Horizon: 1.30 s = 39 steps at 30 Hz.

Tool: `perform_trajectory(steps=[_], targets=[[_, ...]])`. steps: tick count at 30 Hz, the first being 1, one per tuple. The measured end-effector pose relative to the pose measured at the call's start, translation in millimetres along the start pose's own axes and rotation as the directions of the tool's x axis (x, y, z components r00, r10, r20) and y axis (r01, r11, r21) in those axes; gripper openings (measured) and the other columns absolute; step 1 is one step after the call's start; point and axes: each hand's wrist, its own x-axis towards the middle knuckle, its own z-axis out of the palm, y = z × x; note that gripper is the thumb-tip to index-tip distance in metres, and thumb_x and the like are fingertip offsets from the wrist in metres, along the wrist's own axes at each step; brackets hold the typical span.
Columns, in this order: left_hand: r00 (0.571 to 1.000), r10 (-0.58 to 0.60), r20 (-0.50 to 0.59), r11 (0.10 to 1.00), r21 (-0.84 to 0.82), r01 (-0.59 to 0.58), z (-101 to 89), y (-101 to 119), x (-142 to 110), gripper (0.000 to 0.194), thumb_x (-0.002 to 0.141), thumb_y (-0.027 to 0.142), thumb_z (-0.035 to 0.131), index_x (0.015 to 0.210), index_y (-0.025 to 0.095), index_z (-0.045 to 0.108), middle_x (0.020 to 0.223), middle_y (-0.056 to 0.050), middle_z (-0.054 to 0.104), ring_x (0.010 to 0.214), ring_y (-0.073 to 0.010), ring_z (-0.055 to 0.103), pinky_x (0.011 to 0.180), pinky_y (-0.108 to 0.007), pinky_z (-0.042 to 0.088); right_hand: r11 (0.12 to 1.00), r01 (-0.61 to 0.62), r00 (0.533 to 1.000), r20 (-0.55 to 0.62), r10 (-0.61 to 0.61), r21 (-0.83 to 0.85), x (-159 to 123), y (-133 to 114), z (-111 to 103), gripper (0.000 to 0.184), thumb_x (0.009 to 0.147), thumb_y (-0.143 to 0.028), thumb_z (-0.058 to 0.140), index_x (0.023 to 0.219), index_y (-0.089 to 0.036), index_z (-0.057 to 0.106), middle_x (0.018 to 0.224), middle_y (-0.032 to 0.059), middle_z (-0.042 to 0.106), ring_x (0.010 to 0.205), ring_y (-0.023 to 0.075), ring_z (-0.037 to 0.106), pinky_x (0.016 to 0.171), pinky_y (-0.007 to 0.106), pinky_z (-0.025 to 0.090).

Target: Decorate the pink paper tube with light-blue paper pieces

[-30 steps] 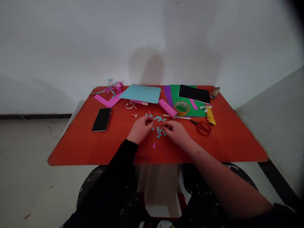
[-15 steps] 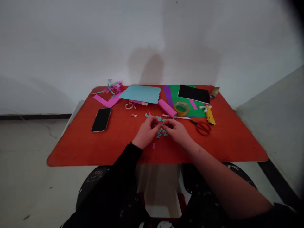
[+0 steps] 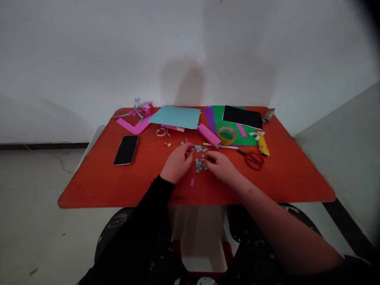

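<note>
Small torn pale-blue paper scraps (image 3: 199, 160) lie in a loose heap in the middle of the red table (image 3: 95, 186). My left hand (image 3: 177, 163), in a black sleeve, rests with curled fingers just left of the heap. My right hand (image 3: 221, 167) sits at the heap's right side, its fingertips touching or almost touching the scraps. Whether either hand pinches a scrap is hidden by the fingers. A small pink paper scrap (image 3: 192, 181) lies just below, between my hands.
Farther back lie a pale-blue sheet (image 3: 175, 117), a pink paper roll (image 3: 209, 135), a tape roll (image 3: 227, 135) and a white marker (image 3: 221, 147). Red-handled scissors (image 3: 254, 160) lie right, a yellow utility knife (image 3: 263, 145) beyond them, and a black smartphone (image 3: 126, 150) left.
My hands have drawn apart from their close position over the scraps. The left hand moved left, leaving more of the blue heap visible.
</note>
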Motion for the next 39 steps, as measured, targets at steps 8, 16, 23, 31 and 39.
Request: perform_trajectory(steps=[8,16,23,31,39], targets=[[0.997,-0.043,0.07,0.883,0.47,0.005,-2.9,-19,8,0.039,0.1,0.03,0.05,0.134,0.022,0.067,0.138,-0.014,0.065,0.125,-0.031,0.059,0.112,-0.048,0.043,0.891,0.136,0.989,0.12,-0.092,-0.433,-4,-5,-2,0.022,0.1,-0.025,0.054,0.084,-0.018,0.068,0.085,0.0064,0.066,0.083,0.0189,0.058,0.075,0.03,0.038],[0.995,-0.077,0.069,0.816,0.578,0.023,1.4,-11,6,0.031,0.101,0.031,0.05,0.116,0.026,0.076,0.125,-0.01,0.073,0.117,-0.0316,0.062,0.104,-0.049,0.043,0.872,0.133,0.991,0.077,-0.11,-0.47,-1,-4,-7,0.024,0.1,-0.022,0.053,0.08,-0.018,0.064,0.085,0.0071,0.067,0.082,0.0192,0.057,0.075,0.03,0.037],[0.997,-0.061,0.048,0.832,0.554,0.024,-0.6,-14,9,0.027,0.096,0.018,0.053,0.117,0.018,0.07,0.112,-0.013,0.075,0.106,-0.0266,0.069,0.096,-0.039,0.049,0.902,0.136,0.983,-0.056,-0.174,-0.41,1,2,-23,0.026,0.097,-0.025,0.053,0.071,-0.021,0.056,0.076,0.0045,0.062,0.076,0.0195,0.054,0.071,0.031,0.035],[0.996,-0.087,-0.029,0.99,-0.11,0.084,8.9,-3,6,0.022,0.09,0.018,0.062,0.111,0.02,0.067,0.107,-0.007,0.076,0.101,-0.0199,0.071,0.093,-0.034,0.055,0.967,0.077,0.98,-0.162,-0.119,-0.244,4,6,-30,0.017,0.092,-0.026,0.056,0.083,-0.019,0.069,0.083,0.0062,0.071,0.078,0.0202,0.061,0.07,0.031,0.042],[0.972,-0.219,0.089,0.773,-0.592,0.228,29.4,8,-2,0.028,0.085,0.019,0.068,0.112,0.018,0.061,0.098,-0.005,0.074,0.092,-0.0164,0.072,0.085,-0.03,0.058,0.998,0.01,0.993,-0.12,-0.003,0.061,7,6,-2,0.021,0.087,-0.027,0.062,0.098,-0.018,0.077,0.099,0.0086,0.077,0.085,0.0212,0.069,0.075,0.033,0.053]])
